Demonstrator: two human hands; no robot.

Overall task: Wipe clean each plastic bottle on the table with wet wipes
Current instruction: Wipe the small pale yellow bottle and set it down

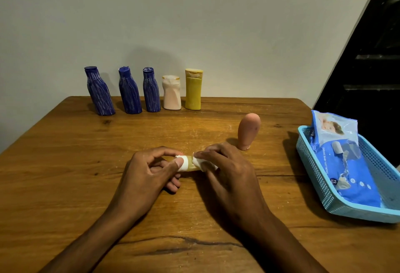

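A small yellowish bottle (191,164) with a white cap lies sideways between my hands at the table's middle. My left hand (151,169) pinches its white cap end. My right hand (225,171) presses a white wet wipe (198,161) around the bottle's other end, hiding most of the body. Three blue bottles (129,92) stand in a row at the back left. Beside them stand a pale pink bottle (172,94) and a yellow bottle (193,90). A pink bottle (248,130) stands upside down just beyond my right hand.
A light blue plastic basket (320,177) at the right edge holds a blue pack of baby wet wipes (344,164). The wooden table (86,164) meets a grey wall at the back. A dark opening lies to the far right.
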